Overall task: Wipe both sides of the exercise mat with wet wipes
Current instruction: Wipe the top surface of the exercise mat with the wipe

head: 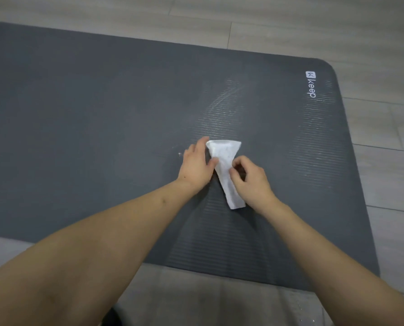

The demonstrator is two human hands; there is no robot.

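A dark grey ribbed exercise mat [78, 128] lies flat on the floor, its rounded right end bearing a white logo [311, 84]. A white wet wipe [225, 161], folded into a long wedge, lies on the mat right of centre. My left hand [195, 164] holds the wipe's upper left edge, with the index finger at its top corner and the thumb on its side. My right hand [249, 177] pinches the wipe's right edge with curled fingers. Pale damp streaks [222, 107] show on the mat beyond the wipe.
Light grey wood-look floor [313, 24] surrounds the mat on the far, right and near sides. The mat's near edge [219, 272] runs just in front of me. A dark object [111, 317] shows at the bottom edge.
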